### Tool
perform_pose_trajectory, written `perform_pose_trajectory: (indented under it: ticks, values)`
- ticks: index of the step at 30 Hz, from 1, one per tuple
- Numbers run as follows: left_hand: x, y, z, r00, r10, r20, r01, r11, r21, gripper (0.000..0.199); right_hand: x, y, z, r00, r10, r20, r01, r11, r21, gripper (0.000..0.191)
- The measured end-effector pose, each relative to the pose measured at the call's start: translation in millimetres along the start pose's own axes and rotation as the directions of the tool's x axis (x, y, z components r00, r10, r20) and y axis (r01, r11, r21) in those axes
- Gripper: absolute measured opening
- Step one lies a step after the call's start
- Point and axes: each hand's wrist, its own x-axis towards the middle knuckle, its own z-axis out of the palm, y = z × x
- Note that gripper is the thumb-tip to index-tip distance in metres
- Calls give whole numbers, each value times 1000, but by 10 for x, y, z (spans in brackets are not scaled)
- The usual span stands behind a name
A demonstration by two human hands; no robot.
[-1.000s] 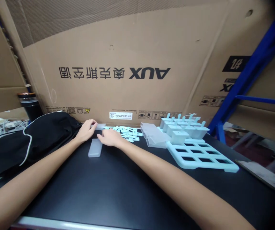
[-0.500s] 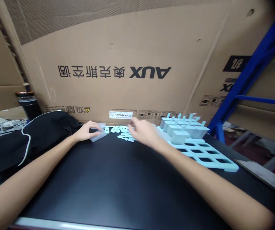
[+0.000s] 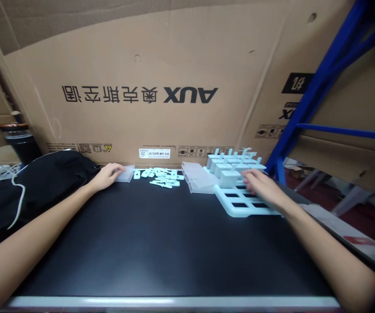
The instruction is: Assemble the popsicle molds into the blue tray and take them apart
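Note:
My left hand (image 3: 107,176) lies at the back left of the table, its fingers bent round the left end of a clear plastic mould (image 3: 127,174). My right hand (image 3: 259,184) is over the light-blue rack (image 3: 236,212), fingertips pinched together just right of the front ice-pop mould (image 3: 229,179). What is between those fingertips, if anything, is hidden. Several moulds with light-blue sticks (image 3: 222,157) stand upright in the rack's back rows. Loose light-blue sticks (image 3: 164,177) lie in a heap between my hands.
A stack of clear moulds (image 3: 199,178) sits against the rack's left side. A black bag (image 3: 44,191) with a white cable and a dark bottle (image 3: 21,143) are at left. The cardboard wall (image 3: 135,121) closes the back; a blue metal frame (image 3: 300,113) stands at right.
My right hand has moved right, from the stick heap to the rack. My left hand has drawn back, and the tilted clear mould now lies flatter. The view has shifted right.

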Motion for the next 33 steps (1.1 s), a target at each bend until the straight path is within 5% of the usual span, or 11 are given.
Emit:
perform_pose_trajectory:
  ticks: [3,12,15,18,24,28,33]
  values:
    - [-13,-11,24,1000,-7,-15,8,999,34,33,-36,-140,78,992,-41,119,30,995,92,38]
    - [-55,174,-82,999,-13,-32,19,979,204,30,-102,-294,249,997,-11,80,34,958,-286,67]
    - [-40,459,-78,988,103,-113,-76,972,222,24,-102,-299,231,996,14,87,13,956,-293,69]
    - [3,966,89,964,215,-159,-200,974,107,21,-102,-306,196,993,72,89,-41,950,-311,69]
    - [284,1999,692,870,494,-4,-493,869,33,51,-122,-332,187,990,118,73,-90,947,-307,65]
    - [520,2242,918,850,525,47,-527,844,102,51,-137,-333,197,993,89,74,-61,948,-313,67]
    - [620,2250,1007,851,519,81,-525,841,132,41,-120,-277,206,994,61,88,-30,949,-312,69]
